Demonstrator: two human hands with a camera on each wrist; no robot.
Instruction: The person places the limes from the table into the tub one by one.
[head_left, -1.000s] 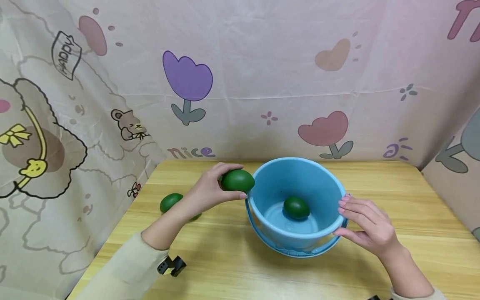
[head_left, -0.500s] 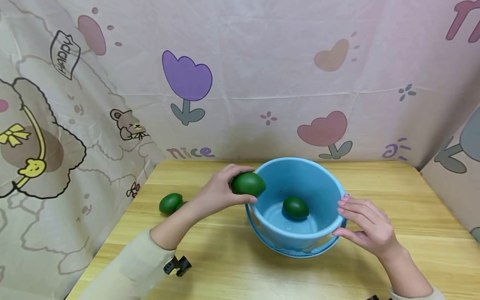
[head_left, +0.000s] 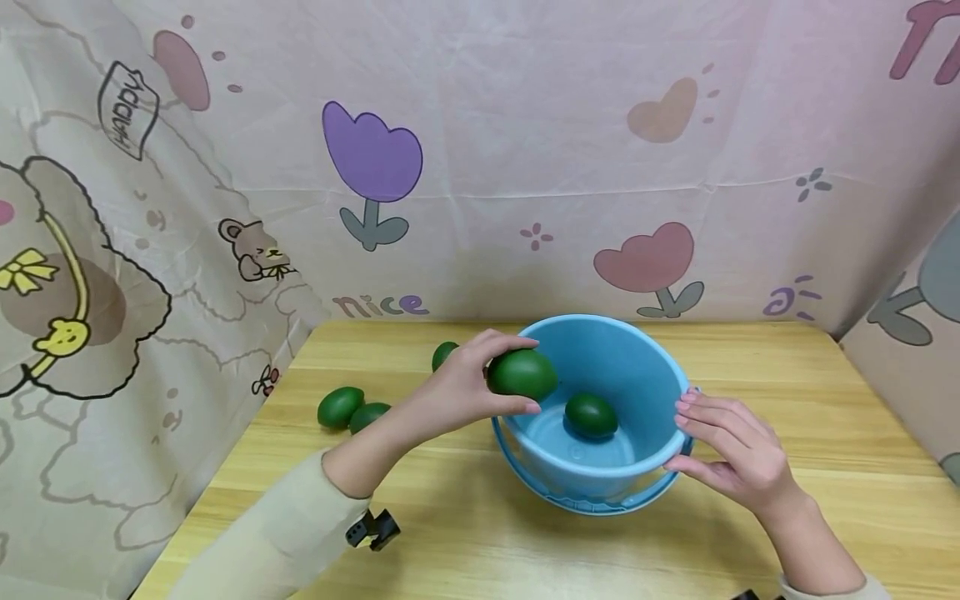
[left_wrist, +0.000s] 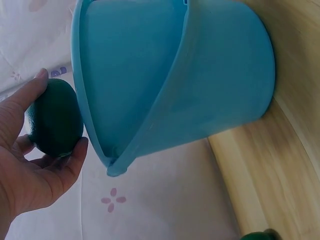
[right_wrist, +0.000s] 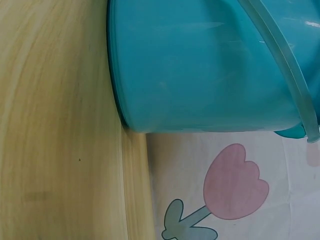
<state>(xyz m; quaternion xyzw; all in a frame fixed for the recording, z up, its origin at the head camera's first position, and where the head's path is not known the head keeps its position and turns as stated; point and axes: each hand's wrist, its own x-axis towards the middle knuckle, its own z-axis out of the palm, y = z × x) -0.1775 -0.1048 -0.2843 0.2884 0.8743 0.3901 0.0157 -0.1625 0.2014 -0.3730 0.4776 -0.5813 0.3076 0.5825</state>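
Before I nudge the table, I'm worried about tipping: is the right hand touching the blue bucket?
Touching: the head view shows the right hand, fingertips on the rim of the blue bucket.

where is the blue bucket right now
In the head view, the blue bucket stands right of centre on the wooden table, the right hand touching its right rim.

We see a pale, pinkish printed cloth [head_left: 487,108] behind a light wooden surface [head_left: 465,550] with banded grain. On the cloth we make out a purple tulip [head_left: 375,158], a dusty-red tulip [head_left: 648,260], a peach heart [head_left: 663,110] and, low down, the word "nice" [head_left: 380,306]. To the left, a creased cream cloth [head_left: 198,358] carries a small brown bear [head_left: 255,250] and a yellow bow [head_left: 27,271]. At the right edge we find a grey shape [head_left: 941,275], perhaps another flower, cut off by the frame. Soft light leaves a sheen on the surface's near part.
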